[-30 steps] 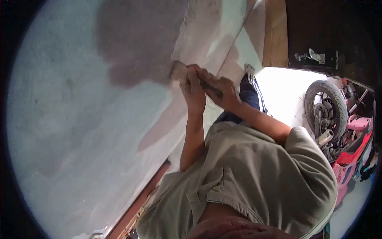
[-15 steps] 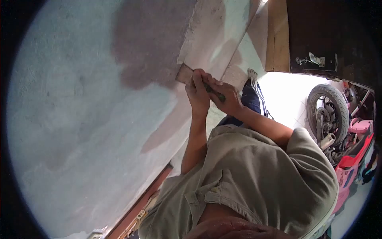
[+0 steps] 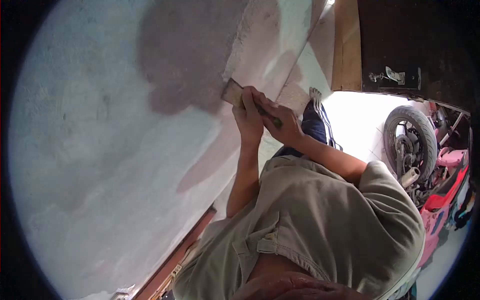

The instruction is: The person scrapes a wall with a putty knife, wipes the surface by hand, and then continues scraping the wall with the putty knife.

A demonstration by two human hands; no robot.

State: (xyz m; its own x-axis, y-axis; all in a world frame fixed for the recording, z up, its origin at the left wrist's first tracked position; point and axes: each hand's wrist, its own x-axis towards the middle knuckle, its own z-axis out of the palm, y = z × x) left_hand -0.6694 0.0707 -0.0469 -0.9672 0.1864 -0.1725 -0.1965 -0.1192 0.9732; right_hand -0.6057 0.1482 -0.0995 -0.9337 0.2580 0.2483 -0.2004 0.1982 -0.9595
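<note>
Both my hands grip one scraper [image 3: 232, 93], whose flat blade presses against the pale wall [image 3: 100, 150] at the edge of a dark brownish patch [image 3: 185, 55]. My left hand [image 3: 248, 117] wraps the tool just behind the blade. Farther back, my right hand [image 3: 286, 128] closes on the dark handle [image 3: 268, 116]. My grey shirt [image 3: 325, 225] fills the lower middle of the view, and my leg in dark trousers [image 3: 312, 122] shows beyond the hands.
A motorcycle wheel [image 3: 407, 137] and pink-red bodywork [image 3: 445, 195] stand at the right. A dark door with a metal latch [image 3: 395, 76] and a wooden frame [image 3: 347, 45] are at the top right. A reddish-brown strip [image 3: 185, 245] runs along the wall's base.
Compared with one second ago, the scraper and both hands sit slightly to the right along the patch's edge. Over the last half second they barely move.
</note>
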